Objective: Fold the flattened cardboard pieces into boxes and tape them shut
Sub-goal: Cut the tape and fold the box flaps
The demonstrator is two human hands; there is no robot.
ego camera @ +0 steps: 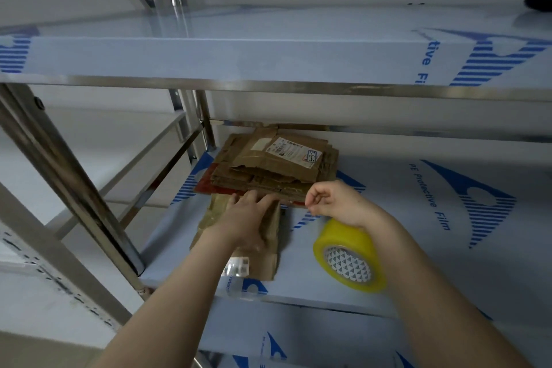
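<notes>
The left hand point(249, 218) lies flat on a flattened cardboard piece point(270, 251), its grip spread with straight fingers that press the piece down on the lower shelf point(418, 248). The hand and forearm cover most of this piece, so its full shape cannot be made out. A pale label point(237, 266) near its front edge is blurred and partly under the arm.

The right hand point(331, 200) hovers just beside the left one. Its fingers are curled and the thumb meets the first finger, but I cannot tell if the grip pinches something thin or nothing.

A yellow tape roll point(343, 240) sits under the right wrist. Whether it stands on the shelf or hangs from the arm is hidden.

Behind the hands lies a stack of flattened cardboard point(277, 170). Its rear edge disappears under the upper shelf point(239, 54), and the print on its white sticker point(295, 151) is too small to read.

A dark round object point(539, 1) is cut off at the top right edge.
</notes>
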